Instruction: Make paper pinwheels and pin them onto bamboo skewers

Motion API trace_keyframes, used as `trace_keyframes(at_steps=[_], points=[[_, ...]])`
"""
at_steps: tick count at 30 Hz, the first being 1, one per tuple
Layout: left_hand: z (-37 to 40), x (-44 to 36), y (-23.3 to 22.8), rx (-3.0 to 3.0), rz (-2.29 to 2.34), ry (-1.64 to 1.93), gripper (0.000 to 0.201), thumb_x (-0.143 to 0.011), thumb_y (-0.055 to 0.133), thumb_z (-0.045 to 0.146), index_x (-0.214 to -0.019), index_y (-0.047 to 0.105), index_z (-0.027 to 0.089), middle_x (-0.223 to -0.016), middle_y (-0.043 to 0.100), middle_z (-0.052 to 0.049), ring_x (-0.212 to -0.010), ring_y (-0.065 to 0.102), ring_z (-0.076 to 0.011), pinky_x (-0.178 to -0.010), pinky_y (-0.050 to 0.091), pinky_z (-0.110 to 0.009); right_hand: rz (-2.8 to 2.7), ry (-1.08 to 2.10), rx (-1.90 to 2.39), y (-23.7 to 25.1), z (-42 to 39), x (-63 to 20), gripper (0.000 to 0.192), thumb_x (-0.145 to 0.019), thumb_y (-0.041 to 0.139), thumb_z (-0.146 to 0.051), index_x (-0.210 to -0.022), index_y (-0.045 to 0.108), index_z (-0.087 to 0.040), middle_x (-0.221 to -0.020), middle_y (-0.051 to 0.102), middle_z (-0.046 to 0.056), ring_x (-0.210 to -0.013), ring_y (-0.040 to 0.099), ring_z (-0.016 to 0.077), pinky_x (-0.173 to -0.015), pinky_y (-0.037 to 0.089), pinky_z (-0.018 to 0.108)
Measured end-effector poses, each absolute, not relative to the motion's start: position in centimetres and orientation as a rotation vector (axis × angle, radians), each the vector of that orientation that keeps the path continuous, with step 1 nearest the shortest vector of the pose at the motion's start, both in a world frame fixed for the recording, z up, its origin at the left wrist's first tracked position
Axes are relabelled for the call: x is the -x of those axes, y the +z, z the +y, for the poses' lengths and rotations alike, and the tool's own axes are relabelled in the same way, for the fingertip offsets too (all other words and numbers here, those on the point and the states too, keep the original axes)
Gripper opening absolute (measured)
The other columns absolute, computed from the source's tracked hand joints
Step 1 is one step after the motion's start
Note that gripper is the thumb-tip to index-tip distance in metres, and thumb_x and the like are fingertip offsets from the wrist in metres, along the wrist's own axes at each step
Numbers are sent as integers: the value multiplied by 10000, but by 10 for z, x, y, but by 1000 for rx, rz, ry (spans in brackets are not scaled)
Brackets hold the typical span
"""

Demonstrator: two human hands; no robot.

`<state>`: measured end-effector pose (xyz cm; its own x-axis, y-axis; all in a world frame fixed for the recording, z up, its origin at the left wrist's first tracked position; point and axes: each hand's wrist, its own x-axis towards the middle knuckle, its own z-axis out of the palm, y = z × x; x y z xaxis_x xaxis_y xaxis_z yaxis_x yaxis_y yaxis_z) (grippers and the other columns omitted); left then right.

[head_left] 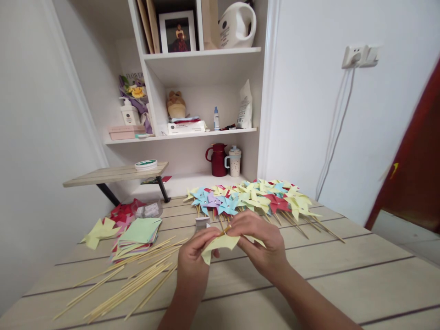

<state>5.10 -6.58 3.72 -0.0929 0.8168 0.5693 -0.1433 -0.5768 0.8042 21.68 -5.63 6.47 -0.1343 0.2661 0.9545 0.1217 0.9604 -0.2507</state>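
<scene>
My left hand and my right hand meet above the wooden table, both pinching a pale yellow folded paper piece. A thin wooden stick shows at the fingertips where the paper's corners come together. Just beyond my hands lies a pile of finished paper pinwheels in blue, yellow, red and purple, their sticks pointing toward me.
Several loose bamboo sticks lie fanned out at the left front. A stack of coloured paper squares and cut yellow paper sit farther left. A small white container stands behind my left hand. Shelves with a red jug rise at the back.
</scene>
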Motion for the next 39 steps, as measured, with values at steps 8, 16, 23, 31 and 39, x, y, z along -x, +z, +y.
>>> trace_keyframes(at_steps=[8, 16, 23, 31, 39], points=[[-66, -51, 35, -1490, 766, 1767, 174, -711, 707, 143, -788, 817, 254, -904, 764, -72, -721, 661, -186, -463, 467, -196, -1703, 144, 308, 64, -57, -217, 227, -842, 660, -38, -963, 720, -220, -821, 728, 43, -820, 661, 190, -753, 539, 362], [-68, -54, 38, -1472, 750, 1780, 183, -717, 695, 144, -784, 816, 263, -896, 766, -66, -706, 666, -180, -456, 471, -192, -1707, 136, 321, 64, -57, -217, 223, -843, 658, -42, -958, 717, -224, -823, 729, 36, -821, 663, 187, -751, 543, 357], [-68, -52, 39, -1484, 801, 1780, 125, -711, 709, 194, -773, 814, 224, -895, 768, -94, -696, 666, -194, -448, 471, -207, -1700, 121, 341, 65, -58, -217, 188, -863, 644, -84, -945, 720, -235, -806, 729, 37, -797, 669, 193, -723, 550, 362], [-67, -53, 38, -1444, 780, 1786, 114, -708, 715, 194, -764, 811, 219, -891, 765, -87, -603, 620, -157, -449, 460, -218, -1690, 132, 354, 66, -59, -217, 202, -860, 642, -86, -951, 730, -244, -807, 729, 41, -799, 678, 202, -722, 554, 373], [-67, -51, 35, -1464, 796, 1775, 126, -720, 713, 187, -785, 812, 233, -911, 762, -74, -596, 597, -140, -462, 452, -214, -1699, 122, 348, 65, -58, -217, 226, -855, 646, -74, -968, 730, -251, -809, 729, 38, -796, 672, 198, -725, 555, 373]])
